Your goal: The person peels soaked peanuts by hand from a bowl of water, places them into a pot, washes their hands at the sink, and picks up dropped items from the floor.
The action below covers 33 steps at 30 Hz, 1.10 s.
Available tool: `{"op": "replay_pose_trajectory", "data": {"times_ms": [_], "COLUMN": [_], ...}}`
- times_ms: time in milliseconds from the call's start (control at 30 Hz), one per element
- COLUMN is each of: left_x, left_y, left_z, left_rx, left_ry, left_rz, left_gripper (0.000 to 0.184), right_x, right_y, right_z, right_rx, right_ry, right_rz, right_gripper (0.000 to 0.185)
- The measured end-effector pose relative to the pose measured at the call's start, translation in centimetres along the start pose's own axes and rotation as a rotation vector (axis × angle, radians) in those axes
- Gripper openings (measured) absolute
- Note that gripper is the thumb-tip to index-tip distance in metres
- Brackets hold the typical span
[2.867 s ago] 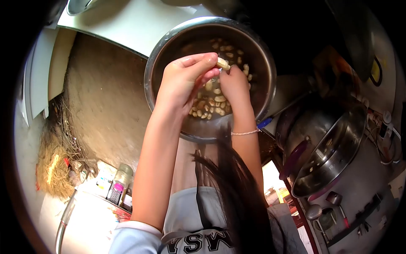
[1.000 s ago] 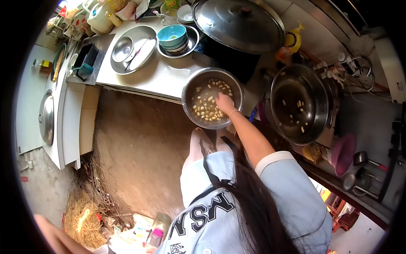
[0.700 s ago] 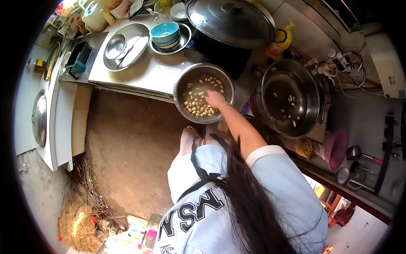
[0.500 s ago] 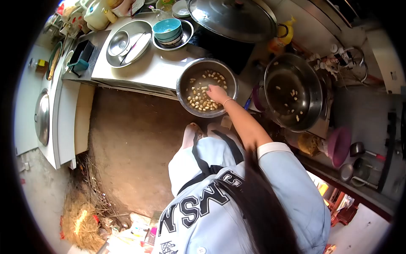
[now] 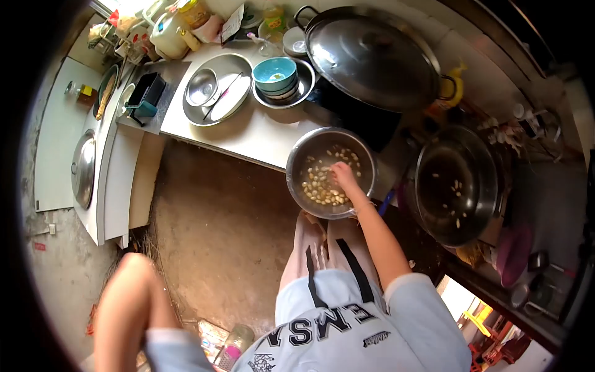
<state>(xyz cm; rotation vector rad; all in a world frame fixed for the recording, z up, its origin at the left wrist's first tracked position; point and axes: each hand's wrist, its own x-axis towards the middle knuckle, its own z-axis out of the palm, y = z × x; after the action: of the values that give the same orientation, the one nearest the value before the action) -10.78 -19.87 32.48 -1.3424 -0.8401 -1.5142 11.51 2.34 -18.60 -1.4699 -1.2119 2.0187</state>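
My right hand [image 5: 342,176] is inside a round metal bowl [image 5: 297,180] at the counter's edge. Its fingers are curled together, and what they hold, if anything, is hidden. Around and below them in the bowl lie many small pale-yellow and brown oval pieces [image 5: 323,193], whose kind I cannot make out. My bent left arm [image 5: 133,304] shows blurred at the lower left, elbow raised; its hand is out of view. To the right of the bowl, a large deep metal pot [image 5: 427,214] has several similar pale pieces [image 5: 457,186] on its bottom.
Behind the bowl is a big metal lid [image 5: 372,59] with side handles. On the counter [image 5: 260,146] sit a wide metal basin [image 5: 192,105] with a smaller bowl and white plate, and stacked turquoise bowls [image 5: 274,74]. A purple basin [image 5: 513,254] and ladle lie right.
The camera view has shifted, so the counter things appear lower and further right. My left arm has come into view. My right hand is still in the bowl, fingers now curled.
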Motion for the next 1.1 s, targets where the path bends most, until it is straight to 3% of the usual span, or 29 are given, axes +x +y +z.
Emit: {"op": "replay_pose_trajectory", "data": {"times_ms": [33,133,200,233,333,500,567,667,800,833,1000,1033,1067,1100], "left_x": [-3.3,-16.7,-27.6,-32.3,-39.7,-42.3,-42.5,-42.4,-42.1,-42.0,-42.0,-41.9,-42.0,-42.1], "left_y": [-2.0,-5.1,-2.9,-0.3,6.3,9.8,9.6,9.5,9.5,9.8,10.4,10.5,10.5,10.7], "left_z": [1.1,5.1,8.1,9.6,10.9,11.8,11.8,11.5,11.9,11.9,12.3,12.4,12.5,12.7], "left_rx": [0.125,0.371,0.286,0.128,-0.126,-0.311,-0.524,-0.665,-0.599,-0.644,-0.656,-0.759,-0.865,-0.818], "left_ry": [-0.030,-0.309,-0.504,-0.377,-0.580,-0.589,-0.486,-0.441,-0.482,-0.351,-0.208,-0.010,0.205,0.198], "left_rz": [-0.141,-0.644,-1.060,-1.454,-1.762,-1.926,-1.975,-1.940,-1.978,-2.084,-2.151,-2.314,-2.460,-2.484], "left_gripper": [0.012,0.012,0.012,0.010,0.014,0.023,0.024,0.023,0.019,0.018,0.016,0.018,0.021,0.025], "right_x": [-0.7,-2.0,-3.1,-3.9,-5.3,-6.7,-7.1,-7.6,-8.1,-8.1,-8.0,-8.0,-8.0,-7.8], "right_y": [-0.6,-2.7,-4.7,-5.6,-7.2,-7.4,-7.2,-7.4,-7.6,-7.8,-8.1,-8.0,-7.9,-7.8], "right_z": [0.0,0.0,0.7,1.1,1.4,1.4,1.3,1.2,1.1,1.0,0.7,0.6,0.3,0.2], "right_rx": [0.249,0.499,0.553,0.604,0.618,0.576,0.563,0.424,0.297,0.294,0.299,0.299,0.405,0.508], "right_ry": [-0.041,-0.123,-0.118,-0.122,-0.127,-0.164,-0.163,-0.095,-0.036,-0.033,-0.143,-0.143,-0.112,-0.082], "right_rz": [0.005,0.014,0.006,-0.027,-0.064,-0.185,-0.272,-0.417,-0.446,-0.455,-0.451,-0.449,-0.333,-0.215], "right_gripper": [0.012,0.014,0.016,0.019,0.022,0.013,0.010,0.012,0.011,0.011,0.009,0.009,0.007,0.007]}}
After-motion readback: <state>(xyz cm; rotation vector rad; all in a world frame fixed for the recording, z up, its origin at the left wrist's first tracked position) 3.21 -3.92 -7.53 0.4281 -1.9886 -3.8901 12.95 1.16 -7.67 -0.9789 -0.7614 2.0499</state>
